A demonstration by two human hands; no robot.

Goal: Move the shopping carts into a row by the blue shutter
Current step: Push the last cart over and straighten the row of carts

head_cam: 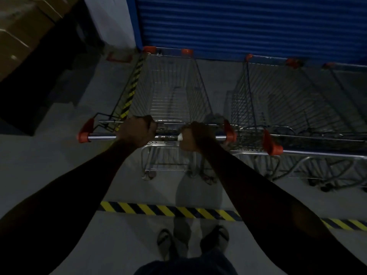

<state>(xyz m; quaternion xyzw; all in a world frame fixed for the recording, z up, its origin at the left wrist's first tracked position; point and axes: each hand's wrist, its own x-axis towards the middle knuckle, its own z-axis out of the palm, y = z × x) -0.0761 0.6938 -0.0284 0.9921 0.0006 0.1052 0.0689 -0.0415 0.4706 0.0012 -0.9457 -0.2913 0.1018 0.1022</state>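
I see a grey concrete floor (59,171) crossed by a yellow-and-black hazard stripe (168,210). Wire shopping carts (174,92) stand on it beside the blue shutter (248,26), and two sandalled feet (215,238) stand behind the stripe.

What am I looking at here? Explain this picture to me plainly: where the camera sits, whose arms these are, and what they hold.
There is no machine here. The camera is worn on a person's head and looks forward and down, so the two arms reaching out from the bottom are that person's own, with their feet in sandals below.

The left hand and the right hand each have their fingers curled round the chrome handle bar of a wire shopping cart; that is the grip. The cart's front end is up by the blue shutter.

To its right stand two more carts, side by side along the shutter. Yellow and black hazard tape crosses the grey floor. Cardboard boxes are stacked at the upper left.
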